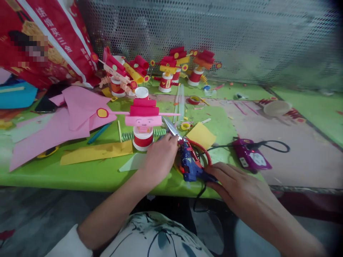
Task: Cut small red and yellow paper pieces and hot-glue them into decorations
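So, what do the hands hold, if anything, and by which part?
The right hand holds the glue gun by its handle; the left hand is at the scissors, but its grip is unclear.

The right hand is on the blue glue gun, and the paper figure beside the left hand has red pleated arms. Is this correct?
The colour is wrong: in the head view, the paper figure beside the left hand has green pleated arms. The right hand is on the blue glue gun.

Scissor blades (170, 126) glossy mtl, gun (188, 166) plast.
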The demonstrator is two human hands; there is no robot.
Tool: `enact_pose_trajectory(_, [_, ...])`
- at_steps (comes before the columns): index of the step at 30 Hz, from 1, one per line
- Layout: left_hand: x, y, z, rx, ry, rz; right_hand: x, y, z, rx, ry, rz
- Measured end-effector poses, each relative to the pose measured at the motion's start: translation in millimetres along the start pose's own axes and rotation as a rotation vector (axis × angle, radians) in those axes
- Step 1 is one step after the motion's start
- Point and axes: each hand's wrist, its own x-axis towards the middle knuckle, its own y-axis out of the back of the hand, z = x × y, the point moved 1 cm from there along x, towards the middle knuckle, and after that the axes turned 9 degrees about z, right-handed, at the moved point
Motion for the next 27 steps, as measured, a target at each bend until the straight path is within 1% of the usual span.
enact_pose_trajectory(4, [5,-3,-1,-0.092,0.027,0.009,0,0,1,0.011,0.005,0.006])
enact_pose_trajectory(7, [7,-5,-4,-0.159,0.045,0.03,-2,-2,3,0.002,0.008,-0.016])
enact_pose_trajectory(12, [7,-8,-7,-0.17,0.068,0.058,-5,-4,3,-0.035,0.008,-0.004])
enact_pose_trajectory(15, [6,-5,-7,-0.179,0.099,0.086,-6,-4,3,-0.045,0.005,0.011])
enact_pose_trajectory(17, [6,-1,-8,-0.226,0.12,0.114,-7,-4,3,-0.058,-0.022,0.018])
enact_pose_trajectory(19, [5,3,-8,-0.318,0.155,0.134,-8,-3,4,-0.057,-0.053,0.02])
enact_pose_trajectory(21, [2,7,-7,-0.462,0.212,0.126,-5,2,3,-0.029,-0.081,0.038])
enact_pose_trajectory(24, [-4,13,-1,-0.714,0.297,0.077,11,13,0,0.055,-0.185,0.137])
enact_pose_trajectory(25, [-6,16,2,-0.778,0.309,0.072,19,16,-2,0.1,-0.237,0.182])
enact_pose_trajectory(27, [-9,22,9,-0.864,0.302,0.089,38,20,-5,0.221,-0.286,0.25])
